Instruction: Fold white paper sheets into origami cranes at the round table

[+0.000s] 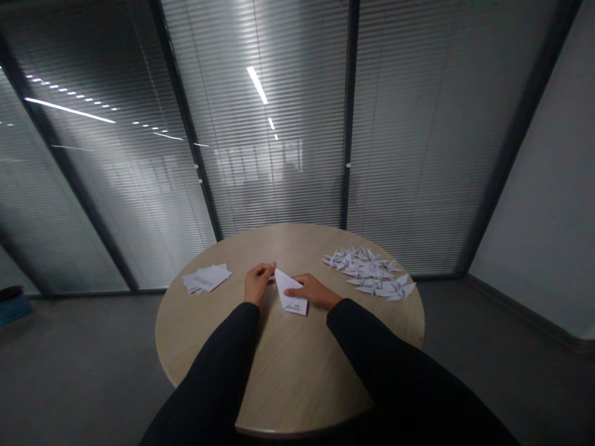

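Note:
A partly folded sheet of white paper with a few printed lines near its lower edge lies over the middle of the round table. My left hand is closed, its thumb and fingers pinched at the pointed upper left corner of the paper. From the right, my right hand grips the sheet, thumb lying across its upper face and the other fingers partly hidden. Off to the right is a group of folded white paper cranes. A loose pile of white paper sheets, some with print, lies left of my left hand.
The round wooden table has its far edge close to a glass partition with blinds. A white wall rises at the right. On the grey floor at the far left stands a blue bin-like object, cut off by the frame.

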Motion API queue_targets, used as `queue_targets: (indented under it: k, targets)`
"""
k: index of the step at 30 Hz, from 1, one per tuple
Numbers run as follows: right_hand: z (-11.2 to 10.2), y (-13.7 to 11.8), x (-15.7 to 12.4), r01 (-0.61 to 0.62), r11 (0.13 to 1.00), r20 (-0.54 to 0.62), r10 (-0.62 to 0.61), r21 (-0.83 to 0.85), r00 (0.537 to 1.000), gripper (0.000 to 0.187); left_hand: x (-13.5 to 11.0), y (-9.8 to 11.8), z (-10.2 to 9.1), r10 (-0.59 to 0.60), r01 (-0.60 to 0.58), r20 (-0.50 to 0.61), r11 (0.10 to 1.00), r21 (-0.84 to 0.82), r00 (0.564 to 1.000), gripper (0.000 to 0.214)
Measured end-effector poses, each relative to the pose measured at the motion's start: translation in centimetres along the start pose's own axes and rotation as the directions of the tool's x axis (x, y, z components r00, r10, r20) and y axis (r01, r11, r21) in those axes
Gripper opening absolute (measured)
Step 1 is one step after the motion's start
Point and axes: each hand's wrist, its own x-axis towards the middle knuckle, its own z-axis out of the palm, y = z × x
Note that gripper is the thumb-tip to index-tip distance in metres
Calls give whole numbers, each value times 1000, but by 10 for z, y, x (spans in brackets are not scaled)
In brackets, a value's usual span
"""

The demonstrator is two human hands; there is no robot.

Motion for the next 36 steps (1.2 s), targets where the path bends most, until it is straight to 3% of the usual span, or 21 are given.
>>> queue_targets:
  k: [8, 14, 18, 22, 27, 31, 36]
  targets:
    - [2, -2, 0, 19, 1000, -5, -19, 12, 1000, 41, 2, -13, 2, 72, -67, -30, 984, 167, 997, 42]
    - [7, -9, 0, 27, 999, -12, -27, 25, 1000, 43, -4, -7, 3, 269, -210, -55, 850, 483, 962, 33]
    - [8, -13, -2, 22, 999, -8, -22, 45, 1000, 42, -5, -6, 5, 321, -230, -82, 813, 535, 943, 26]
    - [8, -13, -2, 12, 999, -17, -11, 48, 1000, 43, 0, -12, 5, 286, -212, -105, 871, 443, 953, 26]
    - [7, -14, -1, 12, 998, -25, -11, 58, 1000, 43, 6, -22, 7, 124, -114, -67, 984, 139, 990, 38]
    - [5, -11, -1, 25, 997, -17, -24, 67, 1000, 45, 3, -21, 8, -7, 5, -26, 998, -68, 1000, 44]
    - [3, -8, -2, 16, 999, -43, -14, 50, 999, 47, -2, -9, 7, -74, 79, 51, 992, -101, 996, 46]
